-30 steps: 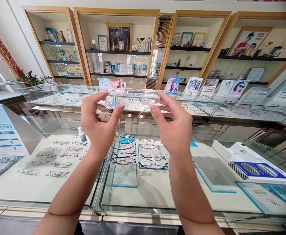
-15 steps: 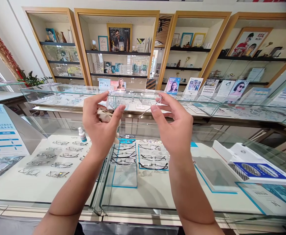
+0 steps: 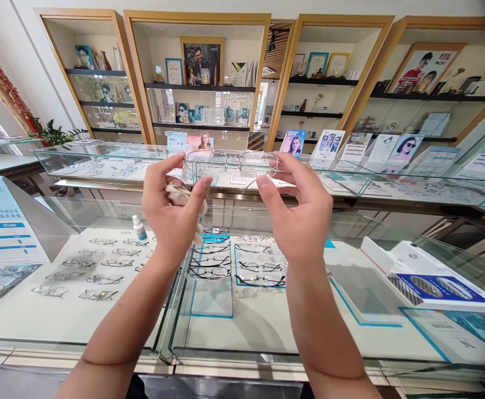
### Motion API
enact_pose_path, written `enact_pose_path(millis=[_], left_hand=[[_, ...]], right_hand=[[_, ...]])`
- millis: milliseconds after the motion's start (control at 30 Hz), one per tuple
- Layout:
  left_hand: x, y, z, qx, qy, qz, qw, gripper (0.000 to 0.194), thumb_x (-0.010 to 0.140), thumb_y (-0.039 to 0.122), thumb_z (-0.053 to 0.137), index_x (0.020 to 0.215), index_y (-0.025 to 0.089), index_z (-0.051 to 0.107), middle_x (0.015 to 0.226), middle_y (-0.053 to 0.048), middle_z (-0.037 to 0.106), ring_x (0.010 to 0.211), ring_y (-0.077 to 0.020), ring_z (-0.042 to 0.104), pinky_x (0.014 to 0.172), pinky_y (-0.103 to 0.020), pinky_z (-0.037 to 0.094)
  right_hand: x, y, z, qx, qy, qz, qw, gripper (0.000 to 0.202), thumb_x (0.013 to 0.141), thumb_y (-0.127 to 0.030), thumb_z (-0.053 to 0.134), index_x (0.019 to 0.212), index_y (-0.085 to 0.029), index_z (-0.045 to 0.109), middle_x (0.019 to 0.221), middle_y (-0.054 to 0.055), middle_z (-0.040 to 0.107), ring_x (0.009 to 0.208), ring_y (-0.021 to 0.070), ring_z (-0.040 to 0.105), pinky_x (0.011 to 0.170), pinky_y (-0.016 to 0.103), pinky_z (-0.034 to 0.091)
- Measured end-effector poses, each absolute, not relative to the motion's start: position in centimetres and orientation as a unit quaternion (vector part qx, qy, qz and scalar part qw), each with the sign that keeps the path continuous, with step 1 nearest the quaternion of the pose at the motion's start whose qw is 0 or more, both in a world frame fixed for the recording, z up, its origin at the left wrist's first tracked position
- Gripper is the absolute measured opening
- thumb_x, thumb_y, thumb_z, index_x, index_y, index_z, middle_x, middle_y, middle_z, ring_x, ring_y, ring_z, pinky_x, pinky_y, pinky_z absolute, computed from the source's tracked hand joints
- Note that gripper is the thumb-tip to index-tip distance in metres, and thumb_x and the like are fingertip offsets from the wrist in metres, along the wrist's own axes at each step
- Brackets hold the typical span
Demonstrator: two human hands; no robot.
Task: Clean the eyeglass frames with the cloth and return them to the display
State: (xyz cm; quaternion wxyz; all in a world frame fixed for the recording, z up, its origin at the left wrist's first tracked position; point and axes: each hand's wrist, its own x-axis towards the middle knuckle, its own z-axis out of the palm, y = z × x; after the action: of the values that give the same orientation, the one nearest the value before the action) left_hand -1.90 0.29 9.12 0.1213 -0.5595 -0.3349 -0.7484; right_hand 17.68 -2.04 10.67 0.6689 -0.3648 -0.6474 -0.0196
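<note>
A pair of thin-rimmed eyeglasses (image 3: 233,160) is held up in front of me, above the glass counter. My left hand (image 3: 171,208) grips its left end between thumb and fingers. Tucked in that same palm is a crumpled cream-coloured cloth (image 3: 178,195), partly hidden by the fingers. My right hand (image 3: 300,208) pinches the right end of the eyeglasses near the hinge, and one temple arm points in toward the middle. The clear lenses are hard to make out against the display behind.
Below my hands stands a glass display counter (image 3: 234,346) with rows of eyeglasses inside. A small white spray bottle (image 3: 139,228) stands at left, a printed sign (image 3: 7,221) beyond it. At right lies an open white and blue box (image 3: 437,288). Another glass case (image 3: 113,169) and shelves stand behind.
My right hand has shifted slightly right, and the right side of the eyeglasses has turned a little. Both hands keep their hold; the cloth stays in my left palm.
</note>
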Motion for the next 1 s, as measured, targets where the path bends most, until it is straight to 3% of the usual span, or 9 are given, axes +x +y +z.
enact_pose_path(millis=[233, 700, 1000], left_hand=[[-1.81, 0.28, 9.14, -0.554, -0.332, -0.752, 0.131, 0.045, 0.092, 0.054, 0.084, 0.124, 0.025, 0.073, 0.112, -0.006, 0.073, 0.094, -0.0220, 0.069, 0.083, -0.041, 0.058], [-1.68, 0.47, 9.06, -0.559, -0.329, -0.751, 0.123, 0.043, 0.093, 0.056, 0.081, 0.122, 0.025, 0.071, 0.112, -0.007, 0.071, 0.112, -0.0272, 0.070, 0.094, -0.045, 0.058], [-1.92, 0.49, 9.04, -0.555, -0.340, -0.742, 0.158, 0.046, 0.092, 0.057, 0.082, 0.127, 0.028, 0.071, 0.115, -0.007, 0.071, 0.101, -0.0254, 0.071, 0.082, -0.042, 0.059]], right_hand=[[17.66, -2.02, 10.64, -0.366, -0.653, -0.038, 0.662, 0.041, 0.104, -0.046, 0.067, 0.142, -0.032, 0.070, 0.133, 0.009, 0.075, 0.114, 0.0267, 0.076, 0.090, 0.046, 0.069], [17.60, -2.01, 10.75, -0.361, -0.651, -0.053, 0.666, 0.038, 0.104, -0.047, 0.067, 0.139, -0.033, 0.071, 0.127, 0.008, 0.074, 0.115, 0.0267, 0.074, 0.091, 0.046, 0.067], [17.90, -1.60, 10.55, -0.368, -0.664, 0.007, 0.651, 0.044, 0.103, -0.046, 0.068, 0.145, -0.032, 0.069, 0.142, 0.009, 0.075, 0.123, 0.0285, 0.075, 0.092, 0.047, 0.067]])
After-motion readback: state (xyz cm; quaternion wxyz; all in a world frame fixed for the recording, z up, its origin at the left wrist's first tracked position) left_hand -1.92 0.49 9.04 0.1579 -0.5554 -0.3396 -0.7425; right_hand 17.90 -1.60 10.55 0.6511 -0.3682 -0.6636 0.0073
